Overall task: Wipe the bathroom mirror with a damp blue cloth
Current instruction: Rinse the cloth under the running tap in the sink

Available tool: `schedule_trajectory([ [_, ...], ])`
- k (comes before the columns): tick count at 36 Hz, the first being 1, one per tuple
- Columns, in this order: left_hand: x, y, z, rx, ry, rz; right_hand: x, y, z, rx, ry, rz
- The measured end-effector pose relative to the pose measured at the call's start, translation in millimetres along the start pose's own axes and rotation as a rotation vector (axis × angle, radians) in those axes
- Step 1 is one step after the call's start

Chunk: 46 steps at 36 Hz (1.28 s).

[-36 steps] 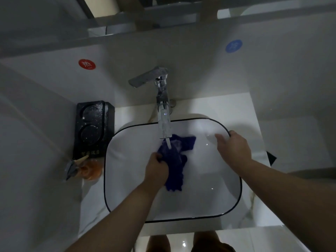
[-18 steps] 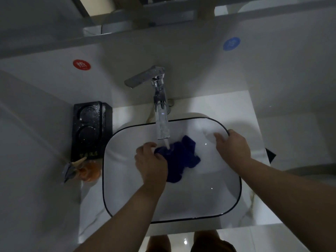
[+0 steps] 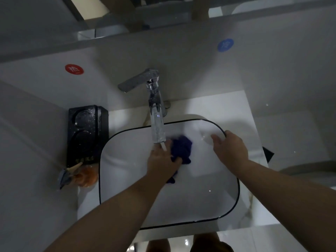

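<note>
My left hand (image 3: pixel 162 160) grips a bunched dark blue cloth (image 3: pixel 181 147) inside the white black-rimmed sink (image 3: pixel 127 179), right under the chrome tap (image 3: pixel 154 99). A thin stream of water (image 3: pixel 164 147) falls from the spout onto my fingers and the cloth. A tail of the cloth hangs below my wrist. My right hand (image 3: pixel 230 150) rests on the sink's far right rim with its fingers relaxed and holds nothing. The lower edge of the mirror (image 3: pixel 163 15) runs along the top of the view.
A black two-ring holder (image 3: pixel 84 135) stands on the counter left of the sink, with an orange spray bottle (image 3: pixel 80 176) in front of it. Red (image 3: pixel 74 69) and blue (image 3: pixel 225 45) round stickers mark the wall. A dark item (image 3: pixel 268 153) pokes out at the counter's right edge.
My left hand has gathered the spread cloth into a tighter bunch and shifted it right under the spout. The right hand has stayed on the rim.
</note>
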<state>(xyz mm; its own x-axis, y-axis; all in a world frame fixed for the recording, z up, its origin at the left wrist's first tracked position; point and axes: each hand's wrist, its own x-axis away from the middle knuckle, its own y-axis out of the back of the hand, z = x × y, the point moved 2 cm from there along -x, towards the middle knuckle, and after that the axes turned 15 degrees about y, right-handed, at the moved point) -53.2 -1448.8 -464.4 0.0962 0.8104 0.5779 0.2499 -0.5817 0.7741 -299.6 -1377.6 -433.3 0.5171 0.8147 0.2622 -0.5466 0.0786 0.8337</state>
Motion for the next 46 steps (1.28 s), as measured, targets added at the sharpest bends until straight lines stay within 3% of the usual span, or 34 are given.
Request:
schedule_trajectory([
  [3, -1.3, 11.9, 22.2, 0.210, 0.158, 0.018, -0.1, -0.4, -1.5, 0.002, -0.004, 0.000],
  [7, 10.6, 21.3, 46.1, 0.270, 0.318, -0.068, -0.3, -1.2, -0.9, 0.005, 0.005, -0.013],
  [10, 21.5, 20.0, 52.9, 0.134, 0.219, -0.074, -1.0, -1.7, 0.2, 0.011, 0.012, -0.019],
  [15, 38.8, 6.4, 66.1, -0.003, -0.104, -0.149, -0.9, -1.6, -2.6, 0.002, 0.007, -0.007],
  [18, 48.6, 31.5, 57.2, 0.389, 0.000, -0.086, -0.7, -1.3, -1.8, -0.004, 0.009, 0.005],
  [22, 46.6, 98.8, 31.3, 0.914, 0.277, -0.181, -0.6, -0.5, 0.2, -0.009, 0.001, 0.009],
  [27, 31.9, 190.7, -14.9, 1.208, 0.118, -0.203, 0.7, 0.1, 1.2, -0.027, -0.011, 0.014],
  [32, -11.0, 236.5, -39.6, 1.068, 0.022, -0.270, 1.3, 0.2, 2.0, -0.022, -0.022, 0.013],
  [35, -22.4, 229.5, -34.4, 1.084, 0.072, -0.254, 1.6, 1.0, 3.4, -0.024, -0.027, 0.011],
  [37, -18.3, 214.2, -23.8, 1.112, 0.150, -0.204, 1.8, 1.7, 3.7, -0.025, -0.029, 0.007],
  [39, -11.1, 186.4, -1.3, 1.072, 0.232, -0.254, 1.9, 1.8, 3.7, -0.025, -0.025, 0.004],
  [42, 7.1, 125.4, 38.1, 0.799, 0.318, -0.372, 1.3, 1.5, 3.2, -0.029, -0.031, 0.005],
  [46, 41.6, 18.8, 71.7, 0.479, 0.307, 0.033, 2.2, 0.6, 2.3, -0.026, -0.025, 0.000],
])
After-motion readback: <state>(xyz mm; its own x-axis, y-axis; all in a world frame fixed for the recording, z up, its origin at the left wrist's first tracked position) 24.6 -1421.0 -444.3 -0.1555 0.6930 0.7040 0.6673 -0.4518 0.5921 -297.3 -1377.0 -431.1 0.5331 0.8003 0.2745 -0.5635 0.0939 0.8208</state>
